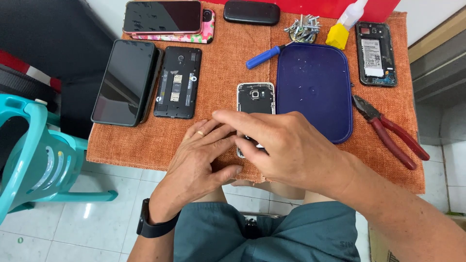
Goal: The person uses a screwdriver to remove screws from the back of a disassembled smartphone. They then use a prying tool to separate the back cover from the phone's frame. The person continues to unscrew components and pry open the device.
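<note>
- Orange cloth (223,87) covers the small table under both hands.
- Right hand (286,150) lies over the lower half of an opened phone (256,98), fingers curled down onto it; whether they pinch it cannot be told.
- Left hand (204,162) rests flat just beside it, fingertips touching the phone's lower left edge, grasping nothing.
- Beyond the right hand lies a blue mat (315,92); red pliers (391,131) lie farther out.
- Beyond the left hand lie two dark phones (145,82).
</note>
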